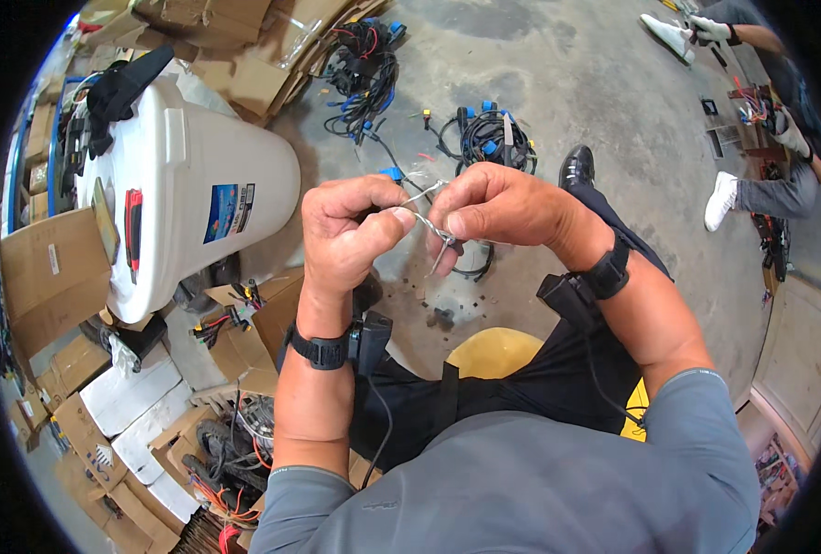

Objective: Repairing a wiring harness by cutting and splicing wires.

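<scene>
My left hand (350,235) and my right hand (503,208) meet in front of me, both pinching a thin grey wire (429,222) that loops between the fingertips. A loose end of the wire hangs down below my right thumb. Each wrist carries a black strap with a small black device. I sit on a yellow stool (495,353), with dark trousers below my forearms.
A white plastic bucket (198,198) lies at my left. Cardboard boxes (46,272) and white foam blocks (133,397) crowd the left and lower left. Bundles of black and blue cables (494,138) lie on the concrete floor ahead. Another person (771,189) sits at the upper right.
</scene>
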`<state>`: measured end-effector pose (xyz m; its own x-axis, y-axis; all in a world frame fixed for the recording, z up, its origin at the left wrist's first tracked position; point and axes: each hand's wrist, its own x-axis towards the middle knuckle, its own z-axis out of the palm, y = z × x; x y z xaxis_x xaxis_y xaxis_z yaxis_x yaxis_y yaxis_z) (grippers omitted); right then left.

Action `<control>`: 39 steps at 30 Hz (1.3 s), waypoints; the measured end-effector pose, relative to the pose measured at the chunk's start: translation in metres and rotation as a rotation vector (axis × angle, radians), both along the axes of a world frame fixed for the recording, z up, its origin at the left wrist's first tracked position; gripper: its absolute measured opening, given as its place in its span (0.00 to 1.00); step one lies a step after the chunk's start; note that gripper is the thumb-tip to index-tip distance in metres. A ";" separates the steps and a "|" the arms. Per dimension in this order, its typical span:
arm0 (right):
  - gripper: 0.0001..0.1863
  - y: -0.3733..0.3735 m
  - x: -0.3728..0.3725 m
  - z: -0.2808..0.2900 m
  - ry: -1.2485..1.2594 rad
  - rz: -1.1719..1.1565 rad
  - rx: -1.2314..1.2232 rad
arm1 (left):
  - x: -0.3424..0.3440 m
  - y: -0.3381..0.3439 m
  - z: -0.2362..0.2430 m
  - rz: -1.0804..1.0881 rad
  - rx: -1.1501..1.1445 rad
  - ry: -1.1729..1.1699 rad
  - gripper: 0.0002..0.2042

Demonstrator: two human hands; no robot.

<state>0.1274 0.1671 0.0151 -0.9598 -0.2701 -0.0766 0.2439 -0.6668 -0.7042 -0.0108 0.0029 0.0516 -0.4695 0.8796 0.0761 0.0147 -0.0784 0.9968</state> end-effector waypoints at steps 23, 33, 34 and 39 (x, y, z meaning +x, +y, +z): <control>0.11 -0.003 -0.005 0.012 0.439 -0.474 1.651 | 0.021 0.011 -0.003 0.337 -0.308 0.097 0.04; 0.08 0.002 -0.009 0.008 0.488 -0.606 1.636 | 0.019 0.014 -0.010 0.401 -0.298 0.038 0.05; 0.08 0.004 -0.009 0.007 0.489 -0.604 1.636 | 0.018 0.014 -0.011 0.402 -0.297 0.037 0.05; 0.06 0.008 -0.010 0.007 0.486 -0.546 1.304 | 0.011 0.013 -0.011 0.375 -0.297 -0.022 0.05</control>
<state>0.1176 0.1750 0.0219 -0.9190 0.1263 0.3735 -0.2486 0.5496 -0.7976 0.0006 0.0162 0.0410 -0.7572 0.6315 -0.1667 -0.0343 0.2165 0.9757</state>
